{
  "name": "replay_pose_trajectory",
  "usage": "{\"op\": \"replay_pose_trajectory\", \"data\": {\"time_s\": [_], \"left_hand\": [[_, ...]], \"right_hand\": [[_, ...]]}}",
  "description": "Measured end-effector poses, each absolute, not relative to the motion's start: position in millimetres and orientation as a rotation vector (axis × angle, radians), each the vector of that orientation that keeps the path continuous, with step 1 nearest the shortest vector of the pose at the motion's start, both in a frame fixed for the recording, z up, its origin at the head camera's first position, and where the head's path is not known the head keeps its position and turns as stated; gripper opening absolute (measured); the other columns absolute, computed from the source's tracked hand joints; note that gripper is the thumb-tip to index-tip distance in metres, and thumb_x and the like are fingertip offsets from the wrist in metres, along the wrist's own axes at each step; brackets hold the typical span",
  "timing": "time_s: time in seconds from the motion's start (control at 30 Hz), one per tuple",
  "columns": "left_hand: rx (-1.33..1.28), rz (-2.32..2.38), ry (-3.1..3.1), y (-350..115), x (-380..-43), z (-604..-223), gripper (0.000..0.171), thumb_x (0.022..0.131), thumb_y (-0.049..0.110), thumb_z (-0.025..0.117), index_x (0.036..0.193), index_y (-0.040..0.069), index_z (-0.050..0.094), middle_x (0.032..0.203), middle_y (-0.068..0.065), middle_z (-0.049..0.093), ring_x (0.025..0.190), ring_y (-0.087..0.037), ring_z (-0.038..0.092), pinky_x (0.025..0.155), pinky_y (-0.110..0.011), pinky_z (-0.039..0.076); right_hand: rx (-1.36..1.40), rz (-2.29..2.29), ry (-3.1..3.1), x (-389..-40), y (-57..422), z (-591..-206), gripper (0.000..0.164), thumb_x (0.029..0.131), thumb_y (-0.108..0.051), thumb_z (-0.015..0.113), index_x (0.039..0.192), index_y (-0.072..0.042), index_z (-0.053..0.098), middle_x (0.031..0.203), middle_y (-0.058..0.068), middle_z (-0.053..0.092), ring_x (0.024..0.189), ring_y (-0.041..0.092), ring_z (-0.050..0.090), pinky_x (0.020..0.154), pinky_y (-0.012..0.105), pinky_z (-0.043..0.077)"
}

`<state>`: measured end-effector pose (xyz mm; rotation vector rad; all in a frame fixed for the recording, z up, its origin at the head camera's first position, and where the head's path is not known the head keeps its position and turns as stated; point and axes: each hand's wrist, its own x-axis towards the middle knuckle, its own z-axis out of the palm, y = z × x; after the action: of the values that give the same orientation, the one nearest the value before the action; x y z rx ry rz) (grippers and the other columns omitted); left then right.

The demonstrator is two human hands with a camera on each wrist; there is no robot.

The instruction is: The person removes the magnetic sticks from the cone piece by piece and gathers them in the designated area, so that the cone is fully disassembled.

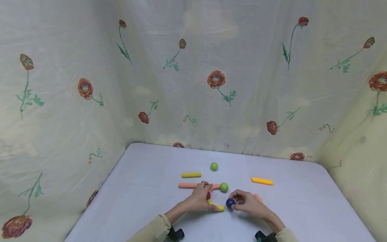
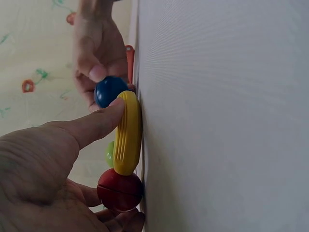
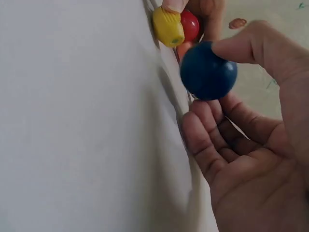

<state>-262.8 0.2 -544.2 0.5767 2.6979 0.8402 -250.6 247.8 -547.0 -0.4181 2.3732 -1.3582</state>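
My left hand (image 1: pixel 198 199) holds a short curved yellow stick (image 2: pixel 128 133) between its thumb and fingers, the thumb pressing near one end. At the stick's other end sits a red ball (image 2: pixel 119 190), touching it, with fingers behind. My right hand (image 1: pixel 251 204) pinches a dark blue ball (image 3: pixel 208 71) between thumb and fingers, just right of the yellow stick's free end. In the head view, a small gap shows between ball and stick. Beyond the left hand, a curved salmon stick (image 1: pixel 215 187) meets a green ball (image 1: pixel 224 187). A straight salmon stick (image 1: pixel 187 185) is partly hidden by the left hand.
Farther back on the white table (image 1: pixel 145 188) lie a yellow-green stick (image 1: pixel 191 175) and another green ball (image 1: pixel 214 166). An orange-yellow stick (image 1: pixel 262 181) lies at the right. Another salmon piece (image 1: pixel 258 198) shows behind the right hand. Flowered curtain (image 1: pixel 193 101) surrounds the table.
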Motion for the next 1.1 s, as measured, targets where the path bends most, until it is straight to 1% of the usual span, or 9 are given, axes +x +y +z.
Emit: {"op": "replay_pose_trajectory", "data": {"time_s": [0.1, 0.23, 0.37, 0.53, 0.63, 0.77, 0.87, 1.1], "left_hand": [[0.578, 0.838, 2.699, -0.2, -263.6, -545.3, 0.098, 0.069, 0.059, 0.079, 0.146, 0.014, 0.04, 0.141, -0.009, 0.041, 0.126, -0.024, 0.043, 0.104, -0.044, 0.041], [0.575, 0.836, 2.701, -0.8, -264.1, -546.0, 0.1, 0.068, 0.062, 0.077, 0.147, 0.015, 0.04, 0.141, -0.009, 0.042, 0.126, -0.023, 0.044, 0.104, -0.044, 0.042], [0.559, 0.844, 2.687, -1.8, -263.3, -547.3, 0.102, 0.066, 0.064, 0.077, 0.147, 0.015, 0.039, 0.14, -0.009, 0.042, 0.125, -0.023, 0.044, 0.102, -0.043, 0.043], [0.575, 0.834, 2.68, -2.7, -262.4, -547.8, 0.101, 0.067, 0.063, 0.077, 0.147, 0.014, 0.039, 0.141, -0.009, 0.041, 0.125, -0.023, 0.045, 0.102, -0.043, 0.043], [0.58, 0.826, 2.672, -2.4, -262.7, -547.7, 0.101, 0.068, 0.064, 0.076, 0.147, 0.016, 0.039, 0.141, -0.009, 0.041, 0.126, -0.023, 0.044, 0.102, -0.044, 0.043], [0.586, 0.791, 2.674, -0.9, -263.8, -546.6, 0.101, 0.068, 0.067, 0.074, 0.148, 0.019, 0.037, 0.143, -0.008, 0.04, 0.128, -0.022, 0.043, 0.103, -0.044, 0.042], [0.595, 0.77, 2.68, -0.2, -264.3, -545.5, 0.1, 0.068, 0.067, 0.073, 0.148, 0.019, 0.038, 0.143, -0.007, 0.04, 0.127, -0.021, 0.043, 0.103, -0.043, 0.043], [0.595, 0.766, 2.7, -3.1, -264.8, -544.8, 0.1, 0.067, 0.067, 0.074, 0.147, 0.019, 0.039, 0.14, -0.006, 0.041, 0.124, -0.02, 0.044, 0.1, -0.042, 0.044]], "right_hand": [[-0.338, -1.415, 2.421, -260.2, 250.1, -543.5, 0.041, 0.086, -0.025, 0.072, 0.119, -0.003, 0.058, 0.109, 0.008, 0.061, 0.095, 0.019, 0.056, 0.078, 0.024, 0.049], [-0.225, -1.51, 2.534, -282.0, 250.5, -535.9, 0.045, 0.087, -0.028, 0.072, 0.121, -0.004, 0.058, 0.114, 0.01, 0.061, 0.098, 0.018, 0.059, 0.083, 0.026, 0.05], [-0.152, -1.545, 2.642, -308.8, 248.3, -533.4, 0.045, 0.088, -0.029, 0.071, 0.123, -0.003, 0.057, 0.114, 0.013, 0.061, 0.098, 0.019, 0.058, 0.084, 0.027, 0.051], [-0.08, -1.479, 2.725, -338.3, 242.9, -541.2, 0.043, 0.089, -0.026, 0.07, 0.123, -0.003, 0.058, 0.115, 0.014, 0.061, 0.101, 0.022, 0.058, 0.084, 0.029, 0.051], [-0.054, -1.419, 2.765, -350.7, 238.7, -549.0, 0.041, 0.089, -0.022, 0.069, 0.123, -0.002, 0.058, 0.114, 0.015, 0.062, 0.101, 0.023, 0.058, 0.084, 0.032, 0.051], [-0.015, -1.391, 2.772, -360.9, 234.7, -555.7, 0.039, 0.089, -0.02, 0.069, 0.122, -0.002, 0.059, 0.113, 0.014, 0.062, 0.1, 0.024, 0.057, 0.082, 0.032, 0.05], [0.017, -1.401, 2.749, -364.9, 233.6, -557.8, 0.039, 0.089, -0.021, 0.069, 0.123, -0.003, 0.058, 0.112, 0.014, 0.061, 0.099, 0.025, 0.056, 0.079, 0.03, 0.048], [-0.003, -1.402, 2.751, -365.7, 230.7, -556.2, 0.051, 0.087, -0.031, 0.071, 0.127, -0.003, 0.055, 0.117, 0.015, 0.062, 0.104, 0.025, 0.058, 0.083, 0.033, 0.051]]}}
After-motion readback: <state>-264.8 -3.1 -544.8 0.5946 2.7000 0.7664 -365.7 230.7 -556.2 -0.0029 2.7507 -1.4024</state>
